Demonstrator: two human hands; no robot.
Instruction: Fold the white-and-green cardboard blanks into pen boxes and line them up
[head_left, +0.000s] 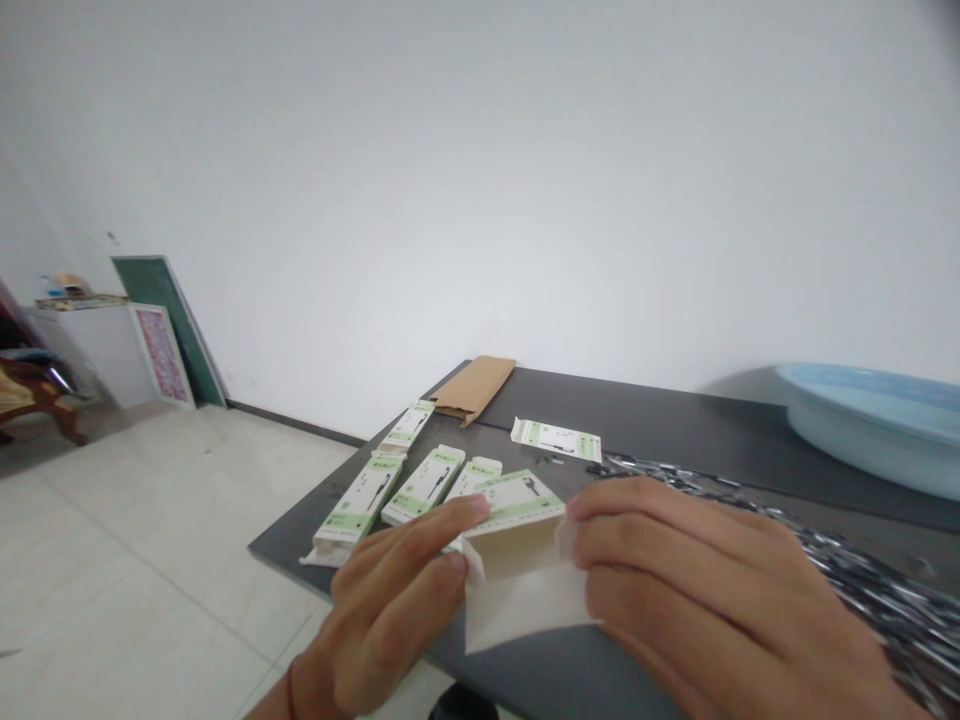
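Together, 2 hands (397, 605) (697, 580) grip open-ended carton (525, 595).

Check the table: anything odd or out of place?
Mildly odd: one stray carton lies crosswise by the jumbled metal parts, apart from the cartons at left. The held carton is open-ended; no damage is clear.

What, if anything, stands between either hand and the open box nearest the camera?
Nothing visible: the left hand and right hand both touch the open box, one at each side. Its white flap extends below the opening, not across it.
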